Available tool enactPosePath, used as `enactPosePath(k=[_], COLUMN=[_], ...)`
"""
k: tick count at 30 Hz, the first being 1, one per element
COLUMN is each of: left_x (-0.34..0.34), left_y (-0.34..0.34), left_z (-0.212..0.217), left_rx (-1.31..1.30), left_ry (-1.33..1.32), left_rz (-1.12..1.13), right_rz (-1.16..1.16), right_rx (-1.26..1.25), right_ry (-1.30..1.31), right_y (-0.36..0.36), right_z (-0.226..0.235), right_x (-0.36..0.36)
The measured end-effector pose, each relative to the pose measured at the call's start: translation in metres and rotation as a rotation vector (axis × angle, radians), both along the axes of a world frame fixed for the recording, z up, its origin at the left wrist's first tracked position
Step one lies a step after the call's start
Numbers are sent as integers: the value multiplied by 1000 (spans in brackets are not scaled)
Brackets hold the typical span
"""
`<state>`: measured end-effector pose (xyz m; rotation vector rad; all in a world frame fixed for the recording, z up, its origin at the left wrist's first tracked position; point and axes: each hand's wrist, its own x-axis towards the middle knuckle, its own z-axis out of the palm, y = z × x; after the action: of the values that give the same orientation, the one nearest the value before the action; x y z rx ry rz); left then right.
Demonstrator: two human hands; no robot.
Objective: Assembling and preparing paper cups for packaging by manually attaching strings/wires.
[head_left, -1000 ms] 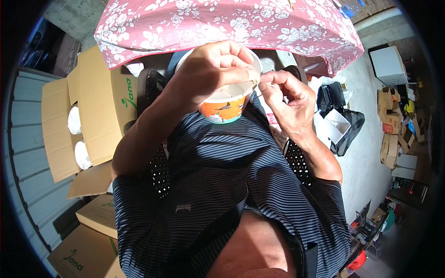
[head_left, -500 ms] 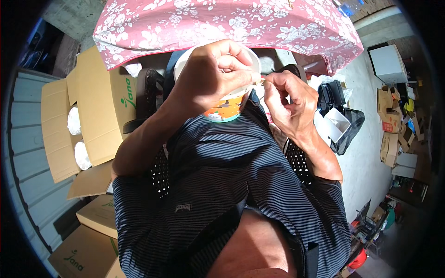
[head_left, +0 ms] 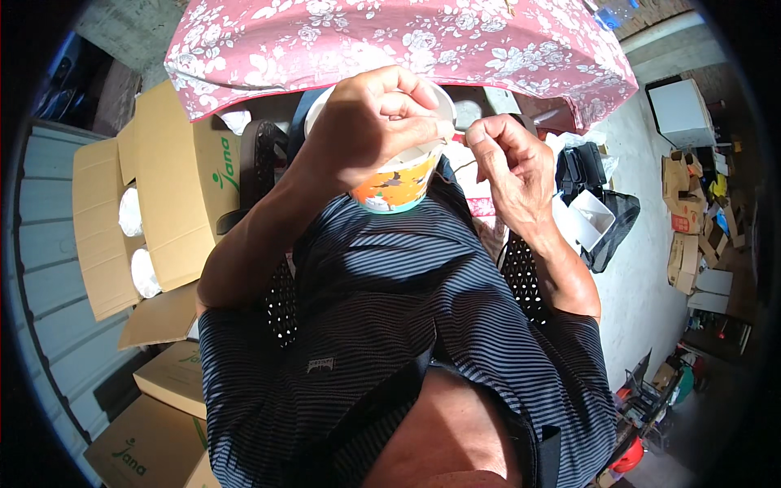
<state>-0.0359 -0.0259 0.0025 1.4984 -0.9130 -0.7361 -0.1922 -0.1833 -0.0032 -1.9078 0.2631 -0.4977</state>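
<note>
My left hand (head_left: 370, 122) grips a paper cup (head_left: 396, 185) with a white rim and an orange patterned wall, held above my lap in front of my chest. My right hand (head_left: 512, 167) is just right of the cup, its fingertips pinched together at the cup's rim, on what looks like a thin white edge or lid; the pinched thing itself is too small to make out. The cup's inside is hidden by my left hand.
A table under a pink floral cloth (head_left: 390, 41) stands just ahead. An open cardboard box (head_left: 167, 199) holding white stacked items sits at left, with more boxes (head_left: 154, 443) lower left. A black bag (head_left: 602, 211) and scattered cartons (head_left: 691, 236) lie on the floor at right.
The cup rose toward the tablecloth half a second ago and has come back down a little. My right hand stays pinched at its rim.
</note>
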Motion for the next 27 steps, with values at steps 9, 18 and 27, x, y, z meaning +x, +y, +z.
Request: enactPosePath(k=[9,18,27], left_x=[3,3,6], left_y=[-1,3,8], left_z=[-11,-14,-11], left_rx=[-82,-96,-134], left_ry=[72,-156,-13], left_rz=[27,67,24], right_rz=[53,151,42], right_rx=[207,104,226], right_ry=[136,165,207], right_y=[-3,-8,-27], right_z=[13,9,11], right_x=[2,0,-4])
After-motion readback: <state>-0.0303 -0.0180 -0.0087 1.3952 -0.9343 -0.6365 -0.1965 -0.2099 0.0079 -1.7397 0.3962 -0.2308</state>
